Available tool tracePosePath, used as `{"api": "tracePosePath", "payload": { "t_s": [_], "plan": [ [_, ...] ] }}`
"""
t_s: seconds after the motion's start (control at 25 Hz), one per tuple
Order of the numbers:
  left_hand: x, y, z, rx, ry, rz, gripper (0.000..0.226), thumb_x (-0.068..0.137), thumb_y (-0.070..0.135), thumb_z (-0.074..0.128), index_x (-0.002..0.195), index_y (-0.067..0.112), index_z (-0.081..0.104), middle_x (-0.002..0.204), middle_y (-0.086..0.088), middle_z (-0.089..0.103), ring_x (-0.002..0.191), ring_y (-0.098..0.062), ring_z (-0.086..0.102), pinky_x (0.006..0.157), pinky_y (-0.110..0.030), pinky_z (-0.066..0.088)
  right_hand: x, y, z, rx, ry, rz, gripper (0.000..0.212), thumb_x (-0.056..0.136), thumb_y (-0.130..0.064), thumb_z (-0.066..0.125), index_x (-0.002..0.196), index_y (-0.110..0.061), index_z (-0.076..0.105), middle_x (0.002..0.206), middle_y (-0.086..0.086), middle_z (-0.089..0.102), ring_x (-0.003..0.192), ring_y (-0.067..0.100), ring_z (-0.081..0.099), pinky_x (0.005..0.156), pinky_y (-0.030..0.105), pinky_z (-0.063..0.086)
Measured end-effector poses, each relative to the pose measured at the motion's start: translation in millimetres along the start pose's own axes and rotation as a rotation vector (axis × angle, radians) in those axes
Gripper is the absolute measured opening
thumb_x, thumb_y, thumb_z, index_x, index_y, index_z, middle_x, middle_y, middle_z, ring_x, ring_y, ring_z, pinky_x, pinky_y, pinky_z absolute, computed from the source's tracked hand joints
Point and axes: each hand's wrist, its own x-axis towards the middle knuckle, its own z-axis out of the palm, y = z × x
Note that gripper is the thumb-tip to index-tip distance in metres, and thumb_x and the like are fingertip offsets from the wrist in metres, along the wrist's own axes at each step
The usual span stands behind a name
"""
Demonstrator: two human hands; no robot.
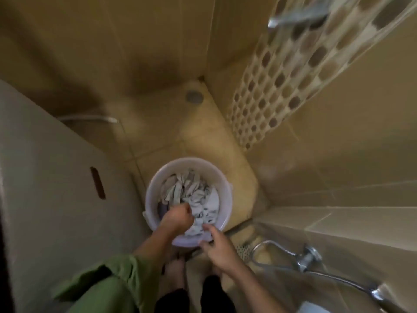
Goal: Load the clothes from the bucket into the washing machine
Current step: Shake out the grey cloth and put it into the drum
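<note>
A person's left hand [178, 216] clutches clothes [191, 195] in a full white bucket [222, 188] on the tiled floor [203, 136] as the right hand [216, 247] pinches the near rim, loading seemingly barely begun, no washing machine identifiable.

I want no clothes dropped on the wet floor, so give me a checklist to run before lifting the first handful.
1. Left hand gripping clothes: ok, fingers curled into the pile.
2. Right hand steadying the bucket: ok, fingers on the near rim.
3. Bucket upright on the floor: ok.
4. Clothes all inside the rim: ok, none hanging over.
5. Washing machine open and ready: cannot tell, no drum or door in view.
6. Floor dry: cannot tell.
</note>
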Motion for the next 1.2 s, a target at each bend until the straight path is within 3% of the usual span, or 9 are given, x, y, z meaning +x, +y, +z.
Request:
{"api": "tracePosePath", "payload": {
  "t_s": [0.24,0.36,0.44,0.56,0.72,0.88,1.04,1.12,1.2],
  "plan": [
    [152.0,-39.4,55.9,0.014,-0.121,0.022,0.049,0.092,0.025,0.059,0.138,0.010,0.048,0.143,-0.017,0.048,0.128,-0.032,0.049,0.101,-0.034,0.042,158.8,75.6,5.8,-0.008,0.070,0.108,0.045,0.090,-0.014,0.061,0.133,-0.012,0.053,0.138,0.010,0.049,0.125,0.022,0.050,0.088,0.012,0.031],
    [209.3,-48.8,85.2,-0.063,-0.157,0.094,0.074,0.088,0.030,0.066,0.150,0.012,0.030,0.154,-0.014,0.034,0.138,-0.031,0.039,0.109,-0.037,0.037,228.5,90.9,-0.2,0.005,0.055,0.164,0.053,0.089,-0.019,0.061,0.140,-0.016,0.044,0.140,0.012,0.044,0.126,0.029,0.049,0.097,0.025,0.040],
    [226.7,-56.5,106.3,-0.050,-0.165,0.100,0.087,0.084,0.033,0.071,0.153,0.015,0.021,0.150,-0.014,0.041,0.134,-0.034,0.044,0.104,-0.040,0.042,266.8,91.6,1.5,0.124,0.077,0.175,0.060,0.089,-0.017,0.061,0.143,-0.014,0.034,0.131,0.011,0.050,0.120,0.029,0.052,0.098,0.033,0.045],
    [222.6,-72.2,137.1,0.088,-0.057,0.043,0.053,0.087,0.027,0.062,0.134,0.011,0.045,0.124,-0.019,0.060,0.113,-0.038,0.057,0.081,-0.038,0.045,301.6,97.6,14.0,0.050,0.169,0.343,0.069,0.088,-0.019,0.063,0.144,-0.008,0.024,0.133,0.016,0.052,0.117,0.035,0.054,0.097,0.041,0.048],
    [191.7,-79.3,132.9,-0.066,0.037,-0.008,0.022,0.090,0.023,0.052,0.103,0.010,0.065,0.103,-0.017,0.068,0.096,-0.035,0.061,0.075,-0.037,0.047,288.4,99.0,25.2,-0.192,0.142,0.341,0.035,0.094,-0.017,0.051,0.123,0.001,0.057,0.126,0.019,0.059,0.116,0.036,0.056,0.087,0.033,0.044],
    [157.6,-73.5,100.9,-0.246,0.017,-0.067,0.025,0.089,0.021,0.050,0.068,0.012,0.058,0.077,-0.021,0.065,0.072,-0.029,0.059,0.066,-0.041,0.050,229.0,74.2,5.9,0.136,0.348,0.253,0.024,0.084,-0.011,0.041,0.091,-0.009,0.064,0.094,0.015,0.064,0.086,0.031,0.060,0.068,0.031,0.038],
    [116.8,-44.4,61.4,-0.443,-0.168,-0.036,0.025,0.085,0.027,0.069,0.067,0.016,0.057,0.078,-0.016,0.063,0.077,-0.024,0.061,0.069,-0.032,0.048,154.0,26.1,-26.4,0.660,0.433,0.210,0.026,0.077,0.004,0.039,0.061,-0.011,0.053,0.063,0.002,0.056,0.061,0.016,0.050,0.055,0.023,0.037],
    [92.9,-19.3,32.7,-0.475,-0.237,0.031,0.030,0.083,0.027,0.075,0.065,0.017,0.053,0.075,-0.009,0.059,0.082,-0.024,0.064,0.076,-0.032,0.052,123.3,-4.1,-39.9,0.862,0.439,0.109,0.019,0.072,0.004,0.042,0.067,-0.009,0.054,0.067,0.004,0.054,0.065,0.014,0.049,0.059,0.023,0.039],
    [67.5,10.2,-3.6,-0.421,-0.219,0.112,0.023,0.081,0.028,0.077,0.076,0.018,0.057,0.078,-0.004,0.060,0.080,-0.019,0.060,0.070,-0.028,0.048,95.4,-42.8,-55.5,0.982,0.412,0.031,0.023,0.075,0.009,0.039,0.076,-0.003,0.059,0.072,0.013,0.053,0.067,0.021,0.050,0.059,0.027,0.042]
  ]
}}
